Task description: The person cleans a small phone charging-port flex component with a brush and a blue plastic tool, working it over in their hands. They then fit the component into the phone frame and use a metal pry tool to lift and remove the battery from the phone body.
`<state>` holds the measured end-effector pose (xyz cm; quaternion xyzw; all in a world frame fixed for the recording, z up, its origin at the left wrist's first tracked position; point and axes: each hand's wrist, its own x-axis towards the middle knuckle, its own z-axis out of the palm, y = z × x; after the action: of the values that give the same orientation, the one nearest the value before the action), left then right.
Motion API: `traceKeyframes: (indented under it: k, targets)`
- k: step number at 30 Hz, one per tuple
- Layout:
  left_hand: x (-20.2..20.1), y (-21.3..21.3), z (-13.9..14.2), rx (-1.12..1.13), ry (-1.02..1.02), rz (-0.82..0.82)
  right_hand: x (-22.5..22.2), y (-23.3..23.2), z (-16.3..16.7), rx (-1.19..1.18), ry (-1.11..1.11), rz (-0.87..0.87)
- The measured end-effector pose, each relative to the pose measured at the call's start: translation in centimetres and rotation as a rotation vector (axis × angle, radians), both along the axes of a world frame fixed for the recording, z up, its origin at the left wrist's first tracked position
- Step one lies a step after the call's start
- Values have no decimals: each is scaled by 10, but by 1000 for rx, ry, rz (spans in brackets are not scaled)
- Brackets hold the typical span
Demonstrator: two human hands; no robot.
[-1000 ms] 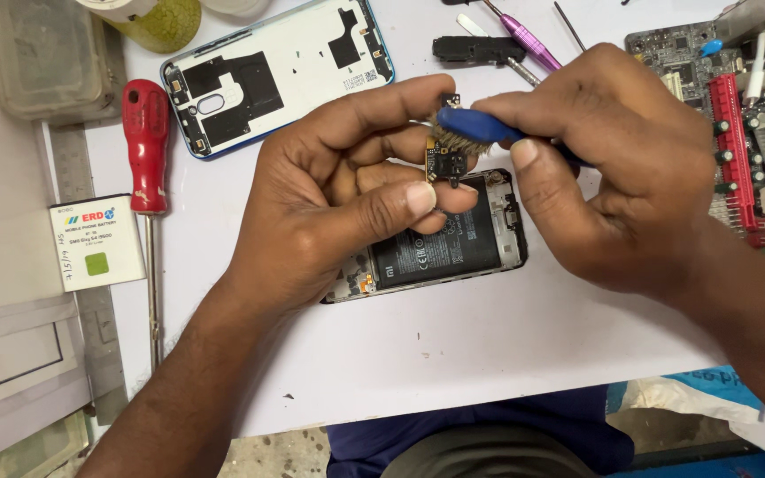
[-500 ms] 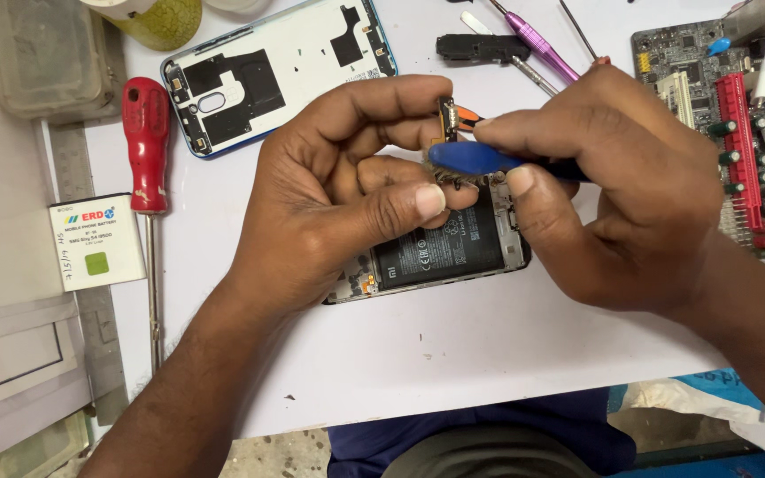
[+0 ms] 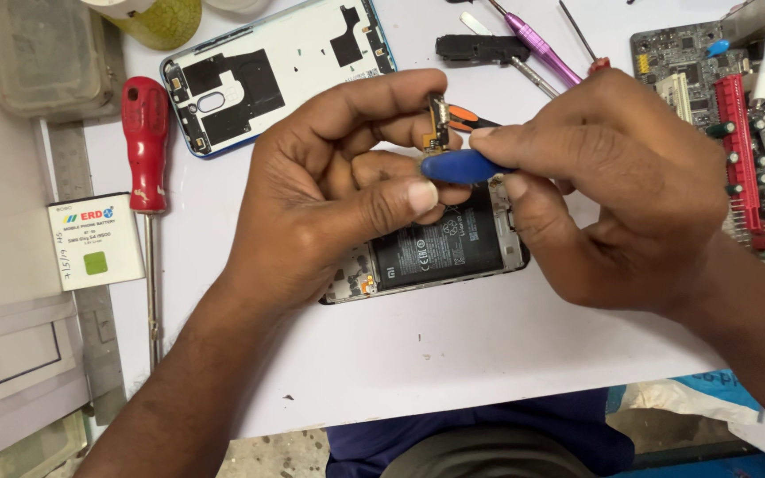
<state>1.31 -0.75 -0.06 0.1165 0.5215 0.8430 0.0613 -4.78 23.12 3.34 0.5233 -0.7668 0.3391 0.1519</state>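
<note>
- Small camera/board module (image 3: 439, 124) is sitting pinched betw. the left hand's fingertips, held up above the top end of the opened phone (image 3: 440, 248); its long axis is running near upright, tilted a little, w/ an orange-ish flex bit poking out to its right.
- Blue-handled tool (image 3: 460, 166) is lying just below the module, its long axis running roughly left-right, tip end pointing toward the module's lower edge (exact contact point is hidden by the thumb, can't tell if it's touching).
- Left hand (image 3: 329, 186) is clenching around the module: forefinger curling over the top, thumb pressing across in front. It's the nearer hand to the part, in fact carrying it.
- Right hand (image 3: 613, 186) is grasping the blue tool betw. thumb and forefinger, coming in from the right, so the module is lying to the left of and slightly above that hand.
- Phone is lying flat on the white bench (image 3: 453, 372) under both hands, back off, black battery showing, long axis running left-right w/ a slight tilt.
- Further out: the phone's back cover (image 3: 281, 71) is lying inner side up at upper left; a red-handled screwdriver (image 3: 145, 142) is lying along the left edge, near a white battery pack (image 3: 95, 241).
- Upper right: a green and red circuit board (image 3: 737, 115), a purple-handled driver (image 3: 533, 42) and a black plastic part (image 3: 480, 49), all well apart from the module.
</note>
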Motion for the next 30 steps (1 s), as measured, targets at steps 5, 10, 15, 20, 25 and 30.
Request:
traceKeyframes:
  k: [5,10,15,20,25,30]
  targets:
    - [1,-2,0,18,20,21,-3,-1,0,-11,19,16]
    - [1,-4,1,2,32,21,-6,1,-3,-13,32,5]
    - [1,-6,2,13,38,13,-9,6,-5,-6,63,-51]
    - [1,-6,2,9,42,-3,-6,7,-3,18,63,-84]
    - [2,-4,0,-19,56,0,1,4,4,-8,45,7]
    - [2,-3,-2,3,33,-28,-2,0,3,11,74,11]
